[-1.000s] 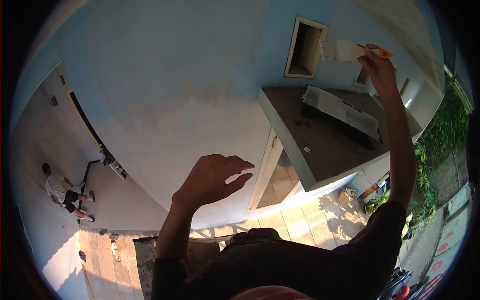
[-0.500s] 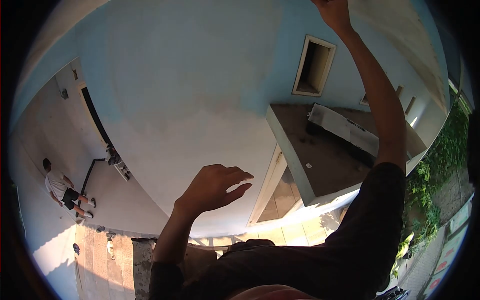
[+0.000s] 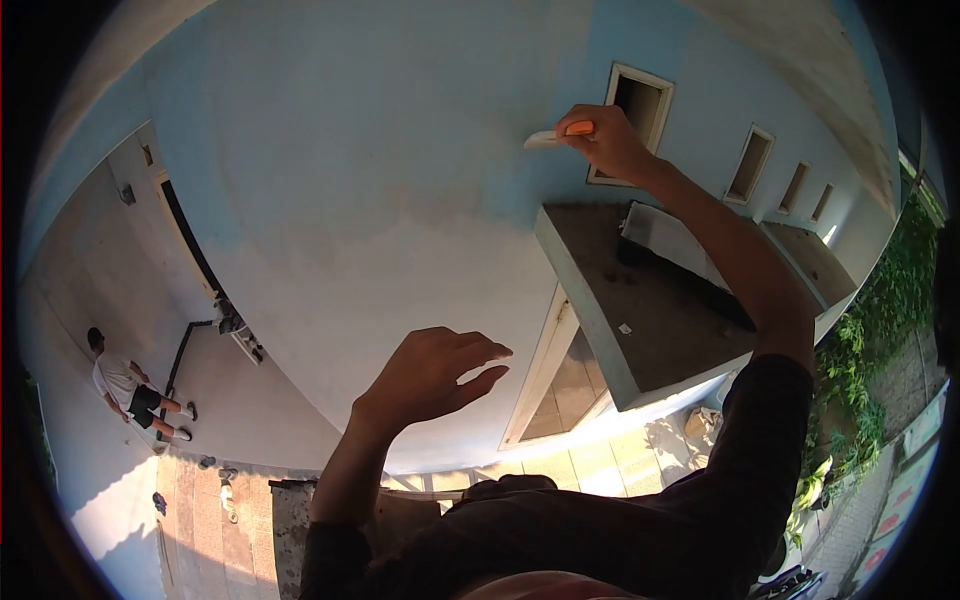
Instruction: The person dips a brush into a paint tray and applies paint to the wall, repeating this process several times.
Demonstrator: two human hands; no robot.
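Observation:
My right hand (image 3: pixel 612 145) is closed round the orange handle of a scraper (image 3: pixel 541 140), whose pale blade points left against the wall. Behind that hand is a small framed wall opening (image 3: pixel 652 100). The wall (image 3: pixel 380 150) is blue higher up and whitish lower down, with patchy edges between the two colours. Lower in the view, my left hand (image 3: pixel 430 378) hangs in front of the whitish part, fingers curved and thumb apart, holding nothing.
A concrete ledge (image 3: pixel 580 255) juts out at right, bearing a long white-topped object (image 3: pixel 665 240). Beneath it is a framed window (image 3: pixel 565 400). At far left a person in a white shirt (image 3: pixel 118 380) stands on a lower level. Green plants (image 3: pixel 865 370) grow at right.
My right hand has come down from the top edge to beside the wall opening, bringing the scraper into view. My left hand has barely moved.

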